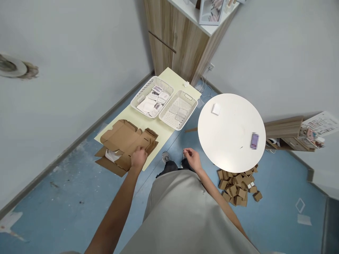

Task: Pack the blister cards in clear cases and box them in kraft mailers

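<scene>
My left hand (139,157) is closed at the near edge of a pile of unfolded brown cardboard boxes (120,135), its fingers curled down onto the board. What lies under the fingertips is partly hidden. A piece of white material (111,155) shows between the flaps at the pile's left. My right hand (193,159) hangs in the air in front of my body, left of the round white table (225,137). Its fingers are curled together, and I see nothing in them.
Past the cardboard, a white basket (135,102) of printed cards and packets stands on the pale yellow table (161,150), beside another basket (194,107) with clear plastic cases. The round table bears a small white box (215,109) and a blurred purple item (254,141). Small brown boxes (238,187) lie heaped on the floor.
</scene>
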`<state>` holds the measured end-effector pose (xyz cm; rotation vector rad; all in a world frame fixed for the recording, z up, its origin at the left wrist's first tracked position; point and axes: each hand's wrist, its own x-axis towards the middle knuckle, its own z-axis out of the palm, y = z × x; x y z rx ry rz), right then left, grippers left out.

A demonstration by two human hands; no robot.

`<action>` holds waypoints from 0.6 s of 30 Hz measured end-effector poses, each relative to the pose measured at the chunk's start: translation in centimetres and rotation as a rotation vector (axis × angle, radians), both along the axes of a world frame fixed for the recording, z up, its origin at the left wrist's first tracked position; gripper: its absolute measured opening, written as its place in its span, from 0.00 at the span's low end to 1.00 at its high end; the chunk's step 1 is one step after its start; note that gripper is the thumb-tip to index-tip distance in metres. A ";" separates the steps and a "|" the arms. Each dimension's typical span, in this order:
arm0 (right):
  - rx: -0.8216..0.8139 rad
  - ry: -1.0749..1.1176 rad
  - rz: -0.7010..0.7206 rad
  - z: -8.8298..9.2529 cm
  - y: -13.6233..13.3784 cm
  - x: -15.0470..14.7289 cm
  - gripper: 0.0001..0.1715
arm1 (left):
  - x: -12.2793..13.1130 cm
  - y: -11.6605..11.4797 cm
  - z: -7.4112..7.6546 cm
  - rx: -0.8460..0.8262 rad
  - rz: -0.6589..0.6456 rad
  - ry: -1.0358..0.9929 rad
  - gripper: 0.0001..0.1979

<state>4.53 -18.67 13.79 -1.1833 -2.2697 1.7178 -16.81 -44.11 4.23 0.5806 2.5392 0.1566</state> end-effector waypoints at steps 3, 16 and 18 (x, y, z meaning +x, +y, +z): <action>-0.008 0.003 0.014 -0.3 0.2 0.1 0.23 | 0.5 0.4 0.4 0.002 0.009 0.014 0.17; -0.112 0.165 0.107 -0.4 7.6 -1.1 0.18 | 2.1 1.2 11.7 0.161 0.616 0.454 0.32; -0.129 0.218 0.090 -0.1 9.7 -1.1 0.19 | 2.3 2.8 13.5 0.291 0.510 0.509 0.35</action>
